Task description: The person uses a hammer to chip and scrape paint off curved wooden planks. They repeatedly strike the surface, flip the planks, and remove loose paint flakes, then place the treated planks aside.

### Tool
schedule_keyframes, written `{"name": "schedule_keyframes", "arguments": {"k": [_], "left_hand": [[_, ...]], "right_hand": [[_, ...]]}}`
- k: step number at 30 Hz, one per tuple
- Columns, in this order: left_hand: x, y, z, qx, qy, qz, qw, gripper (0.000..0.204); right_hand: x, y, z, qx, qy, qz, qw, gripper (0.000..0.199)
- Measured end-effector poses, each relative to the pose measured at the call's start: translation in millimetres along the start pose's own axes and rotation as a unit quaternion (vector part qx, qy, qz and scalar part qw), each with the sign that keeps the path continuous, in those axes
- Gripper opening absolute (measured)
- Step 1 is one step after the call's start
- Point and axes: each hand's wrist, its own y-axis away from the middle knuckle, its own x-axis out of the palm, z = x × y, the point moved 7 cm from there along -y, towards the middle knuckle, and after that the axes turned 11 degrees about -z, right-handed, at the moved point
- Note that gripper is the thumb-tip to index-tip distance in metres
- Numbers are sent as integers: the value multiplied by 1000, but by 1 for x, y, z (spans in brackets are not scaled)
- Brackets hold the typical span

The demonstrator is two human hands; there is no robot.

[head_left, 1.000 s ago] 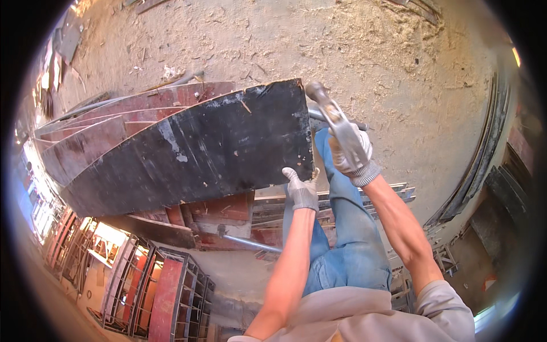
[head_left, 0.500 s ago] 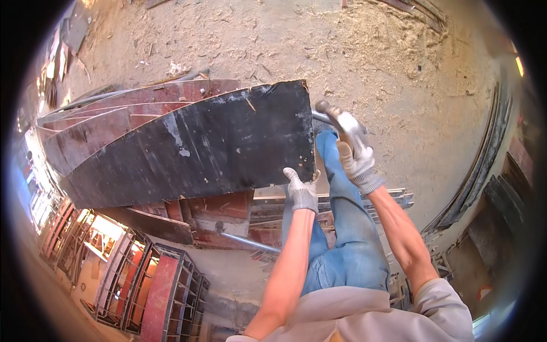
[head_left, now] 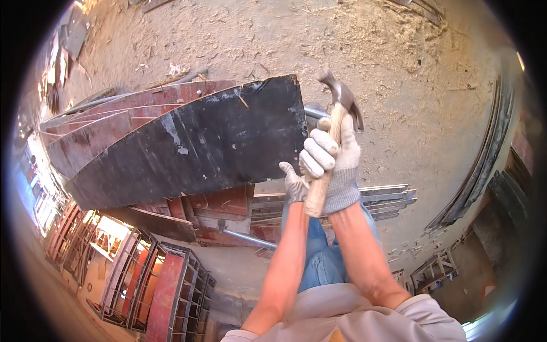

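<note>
Hammer raised in right hand, gloved fingers wrapped tight around wooden handle, steel head up above right corner of black panel. Left hand, also gloved, set against lower right edge of panel, thumb up along it; grip around edge not clear. Panel tilted, dark and scuffed, lying over reddish form panels stacked behind and below. Metal pipe slanting under stack, near jeans-clad knee. Grey steel strips piled just right of hands on sandy ground strewn with sawdust. Red-framed cages at lower left, open grids, contents not discernible. More curved dark bars along right rim, well apart from hammer.
</note>
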Motion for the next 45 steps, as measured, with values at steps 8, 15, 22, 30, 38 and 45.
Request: {"name": "schedule_keyframes", "arguments": {"k": [8,15,22,30,38,45], "left_hand": [[8,3,-10,13,-4,13,1000,75],[-3,39,-5,36,9,-26,999,73],[3,52,-9,60,4,-23,998,73],[-8,64,-4,60,-1,-48,997,71],[-12,56,-2,42,2,-58,997,68],[4,51,-5,47,2,-7,999,73]], "right_hand": [[17,-47,-53,82,14,-42,996,50],[5,39,56,-448,808,1,381,34],[-13,-20,92,-420,884,81,188,19],[6,-21,94,-422,863,93,262,30],[13,-13,80,-345,663,-133,652,49],[7,-6,82,-227,632,-280,686,56]]}}
